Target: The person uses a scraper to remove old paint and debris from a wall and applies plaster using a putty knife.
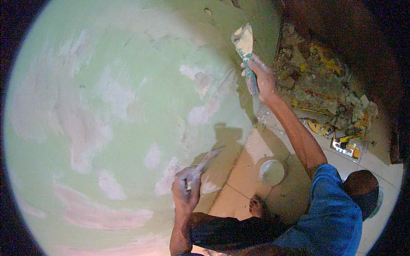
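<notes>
My right hand [264,78] grips the green and grey handle of a putty knife [245,40], whose broad blade is coated with pale filler. It is raised beside the light green wall [134,105], above the shadowed lower corner. My left hand [187,188], dusted with white, holds a second spreading tool [209,160], seen nearly edge-on. That blade's tip is close to the wall surface; whether it touches cannot be told. Whitish filler patches [153,156] and pinkish smears [102,211] mark the wall around it.
On the tiled floor [235,198] stands a round white container [272,172]. A bare foot [256,204] is near it. Rubble [317,83] mixed with yellow scraps lies along the far right, with a printed wrapper [346,148] at its edge. A dark rounded shape [362,192] lies beside the blue sleeve.
</notes>
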`<state>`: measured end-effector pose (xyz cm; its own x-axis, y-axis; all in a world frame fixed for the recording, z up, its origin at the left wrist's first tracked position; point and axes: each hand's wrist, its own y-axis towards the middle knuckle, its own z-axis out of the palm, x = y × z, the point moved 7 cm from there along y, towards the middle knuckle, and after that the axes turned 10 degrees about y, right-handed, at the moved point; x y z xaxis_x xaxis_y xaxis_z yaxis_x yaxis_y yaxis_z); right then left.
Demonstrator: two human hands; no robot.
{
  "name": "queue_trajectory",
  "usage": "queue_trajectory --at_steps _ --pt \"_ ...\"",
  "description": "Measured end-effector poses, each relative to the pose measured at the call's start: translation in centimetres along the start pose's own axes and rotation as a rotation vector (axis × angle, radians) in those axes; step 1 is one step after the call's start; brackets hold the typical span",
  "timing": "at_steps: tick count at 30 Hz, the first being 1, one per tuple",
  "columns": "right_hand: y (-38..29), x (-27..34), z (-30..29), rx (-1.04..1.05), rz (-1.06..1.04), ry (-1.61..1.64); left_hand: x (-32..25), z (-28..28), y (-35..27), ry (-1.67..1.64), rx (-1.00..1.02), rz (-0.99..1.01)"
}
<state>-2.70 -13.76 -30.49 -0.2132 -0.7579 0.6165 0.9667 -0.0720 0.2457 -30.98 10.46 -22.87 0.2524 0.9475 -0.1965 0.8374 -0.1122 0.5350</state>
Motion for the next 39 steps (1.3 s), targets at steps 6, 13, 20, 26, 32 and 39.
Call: queue_trajectory --at_steps 6,13,20,26,32,39 --pt "2.9 -0.5 -0.7 -0.048 -0.163 -0.306 -1.1 2.6 -0.1 0.04 0.164 0.013" --pt "6.1 -1.4 1.5 -0.077 -0.399 -0.627 -3.3 2.6 2.0 0.128 0.171 0.037" --pt "5.3 -3.9 6.3 -0.05 -0.359 -0.86 -3.8 2.2 2.2 0.168 0.195 0.071" --pt "1.2 -6.8 6.3 0.083 -0.21 -0.818 -4.0 2.3 2.3 0.163 0.23 0.079" --pt "3.1 -3.9 1.2 0.007 -0.33 -0.823 -4.7 3.6 3.1 0.119 0.224 0.074" --pt "10.9 -2.5 -6.6 0.066 -0.369 -1.099 -4.6 2.5 2.4 0.165 0.233 0.053"
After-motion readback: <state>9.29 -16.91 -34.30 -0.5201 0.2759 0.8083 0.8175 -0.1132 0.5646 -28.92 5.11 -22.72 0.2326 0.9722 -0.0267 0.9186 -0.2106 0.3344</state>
